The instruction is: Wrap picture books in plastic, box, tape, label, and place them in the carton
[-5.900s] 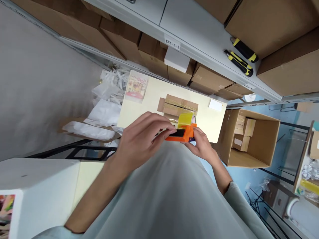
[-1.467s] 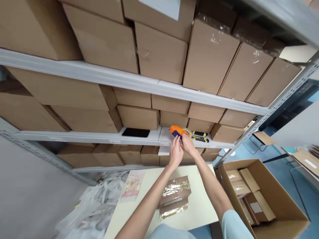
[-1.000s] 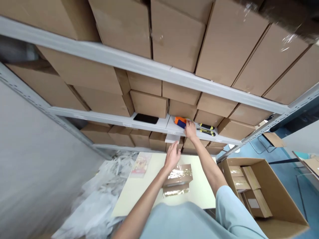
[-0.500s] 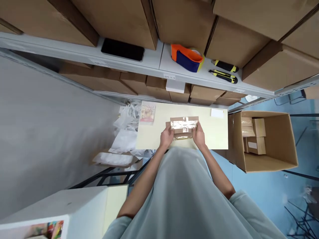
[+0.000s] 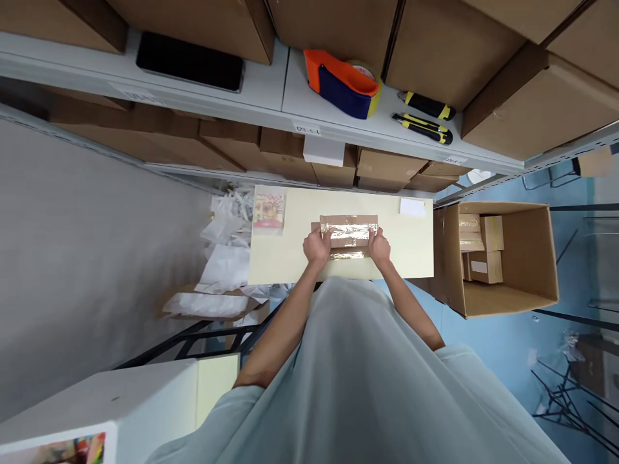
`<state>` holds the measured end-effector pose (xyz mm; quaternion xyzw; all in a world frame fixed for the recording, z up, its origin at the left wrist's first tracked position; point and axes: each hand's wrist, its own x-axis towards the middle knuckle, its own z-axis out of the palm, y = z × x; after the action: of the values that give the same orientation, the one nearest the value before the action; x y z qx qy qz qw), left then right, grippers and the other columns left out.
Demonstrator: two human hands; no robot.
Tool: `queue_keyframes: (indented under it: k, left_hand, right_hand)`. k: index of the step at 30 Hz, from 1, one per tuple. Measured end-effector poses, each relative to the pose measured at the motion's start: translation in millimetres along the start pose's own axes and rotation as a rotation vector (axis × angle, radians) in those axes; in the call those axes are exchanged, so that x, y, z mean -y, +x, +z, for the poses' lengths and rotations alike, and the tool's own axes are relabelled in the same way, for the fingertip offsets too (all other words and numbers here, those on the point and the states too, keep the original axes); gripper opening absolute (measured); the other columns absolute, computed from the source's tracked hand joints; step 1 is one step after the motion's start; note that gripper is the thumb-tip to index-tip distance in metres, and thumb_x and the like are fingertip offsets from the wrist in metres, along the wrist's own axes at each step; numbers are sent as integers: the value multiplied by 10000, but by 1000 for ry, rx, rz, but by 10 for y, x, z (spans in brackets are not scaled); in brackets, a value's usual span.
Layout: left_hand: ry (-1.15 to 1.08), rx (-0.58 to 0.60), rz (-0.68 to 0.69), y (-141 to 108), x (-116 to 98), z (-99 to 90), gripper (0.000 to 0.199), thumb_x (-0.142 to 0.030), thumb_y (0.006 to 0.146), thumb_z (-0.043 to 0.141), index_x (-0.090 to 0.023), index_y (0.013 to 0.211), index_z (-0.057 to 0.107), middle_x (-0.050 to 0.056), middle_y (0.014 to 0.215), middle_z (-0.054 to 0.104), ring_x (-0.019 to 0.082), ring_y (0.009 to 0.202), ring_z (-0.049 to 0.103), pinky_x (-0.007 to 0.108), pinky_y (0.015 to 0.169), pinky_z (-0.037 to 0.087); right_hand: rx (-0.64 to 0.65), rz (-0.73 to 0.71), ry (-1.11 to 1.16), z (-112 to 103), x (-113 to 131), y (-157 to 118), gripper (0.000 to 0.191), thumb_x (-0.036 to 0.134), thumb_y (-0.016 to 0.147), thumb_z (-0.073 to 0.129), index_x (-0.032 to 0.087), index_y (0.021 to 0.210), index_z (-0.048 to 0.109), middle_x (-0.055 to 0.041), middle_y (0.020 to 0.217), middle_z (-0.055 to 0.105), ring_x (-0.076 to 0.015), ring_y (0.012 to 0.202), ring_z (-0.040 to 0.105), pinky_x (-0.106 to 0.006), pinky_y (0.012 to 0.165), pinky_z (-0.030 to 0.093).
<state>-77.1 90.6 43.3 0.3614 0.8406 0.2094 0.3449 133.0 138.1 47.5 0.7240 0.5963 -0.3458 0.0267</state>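
A small brown cardboard box (image 5: 349, 237) with shiny clear tape across it is held above the pale table (image 5: 294, 264), close to my body. My left hand (image 5: 316, 247) is closed on its left end, the thumb on top. On the right end, my right hand (image 5: 379, 246) grips in the same way. Fingers under the box are hidden. Left of it on the table lies a flat pack with a colourful printed picture (image 5: 269, 211). A small white card (image 5: 412, 206) lies at the table's right back.
At right stands a large open carton (image 5: 529, 258) with several small taped boxes. Above the table, a grey shelf (image 5: 271, 106) bears cartons, a black phone (image 5: 191, 61), a tape roll with an orange and blue band (image 5: 343, 84) and cutters (image 5: 425, 127). White wrapping scraps (image 5: 225, 264) lie left.
The view has shifted, so shelf and table sit further left and higher. Both hands still hold the box; its face appears slightly tilted, and the tape glare has changed.
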Motion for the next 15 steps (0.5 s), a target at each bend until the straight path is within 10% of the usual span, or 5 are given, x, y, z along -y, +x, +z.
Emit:
queue_keyframes:
  k: [5, 9, 15]
  left_hand:
    - [-121, 47, 131, 32, 163, -261, 338, -435, 1048, 572, -191, 977, 794, 77, 823, 782, 251, 812, 707, 308, 757, 512]
    - [-254, -29, 295, 5, 315, -462, 416, -474, 1045, 594, -187, 1260, 806, 128, 1250, 803, 257, 1070, 752, 335, 911, 615]
    - [-325, 61, 298, -49, 737, -431, 431, -285, 980, 619, -188, 1367, 784, 115, 1378, 764, 246, 1134, 783, 405, 1087, 644]
  right_hand:
    - [18, -125, 80, -231, -24, -114, 569, 564, 1204, 273, 173, 1353, 658, -179, 1131, 822, -342, 1088, 790, -437, 977, 606]
    - [-138, -347, 203, -350, -118, -319, 544, 581, 1179, 360, 188, 1403, 662, -196, 1430, 696, -303, 1295, 696, -434, 1113, 588]
    - [-178, -426, 360, -79, -392, -489, 569, 618, 1068, 603, 193, 1440, 668, -190, 1393, 667, -299, 1187, 711, -485, 1096, 641]
